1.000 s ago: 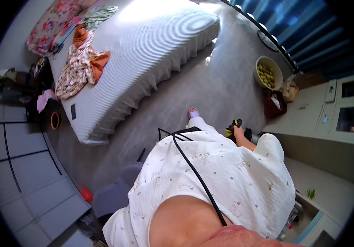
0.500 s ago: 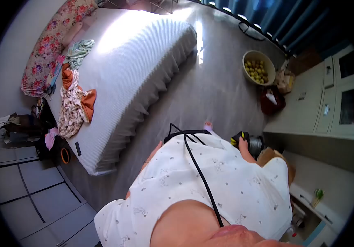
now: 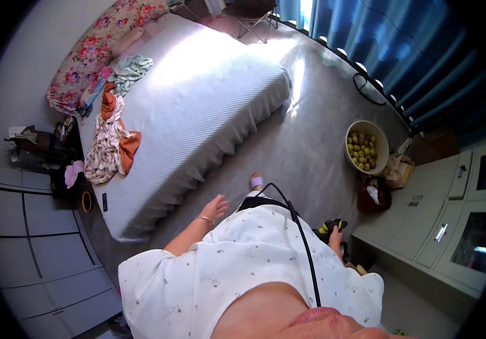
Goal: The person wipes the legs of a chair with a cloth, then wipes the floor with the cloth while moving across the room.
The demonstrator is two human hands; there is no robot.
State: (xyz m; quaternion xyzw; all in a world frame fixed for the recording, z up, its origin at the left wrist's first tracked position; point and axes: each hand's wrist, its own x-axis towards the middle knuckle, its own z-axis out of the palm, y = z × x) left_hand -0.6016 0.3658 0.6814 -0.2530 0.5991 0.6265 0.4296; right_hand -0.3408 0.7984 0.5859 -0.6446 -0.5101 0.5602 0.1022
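"What are you seeing at the right hand (image 3: pixel 335 237)?"

"From my screen, I'm seeing its grip wrapping narrowly around a black-and-yellow object (image 3: pixel 326 228). It's hanging above the floor (image 3: pixel 305 147), showing beside the nearest corner of the cabinet (image 3: pixel 401 206). The hand is partly hiding it, so I'm not making out what it is."

"And the left hand (image 3: pixel 213 208)?"

"That grip is sitting wide, fingers spreading, holding nothing. It's hovering over the floor off the near end of the bed (image 3: pixel 198 85), with a bracelet (image 3: pixel 205 220) circling the wrist."

"How are you expecting the object to handle?"

"I'm guessing stiff, moderately heavy and not very fragile. I'm favouring a full wrap around its middle, near where the hand is holding it, because an end hold is probably letting it tip. I'm not judging how slippery it is from here."

"Anything close by?"

"A dark red bag (image 3: pixel 374 195) is resting near the cabinet, and a tub (image 3: pixel 349 158) of round fruit (image 3: pixel 361 151) is standing beyond it."
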